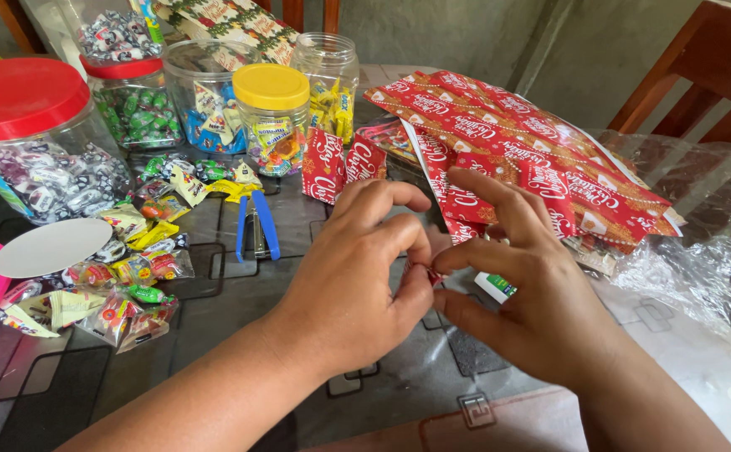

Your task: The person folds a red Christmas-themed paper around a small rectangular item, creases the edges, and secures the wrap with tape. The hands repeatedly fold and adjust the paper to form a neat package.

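Nearest the camera, the left hand [357, 272] and right hand [520, 289] are meeting fingertip to fingertip, both pinching a small red wrapper piece [426, 273] between them, apparently to keep it taut over the glass table [215, 343]. Taking the blue stapler [256, 228] as landmark: candy packets [127, 276] are lying left of it, red gift bags [516, 159] right of it, and a yellow-lidded jar [273, 117] is standing just behind. Bare tabletop is showing below the stapler.

Small red wrapper [426, 269] between fingers [415, 293]
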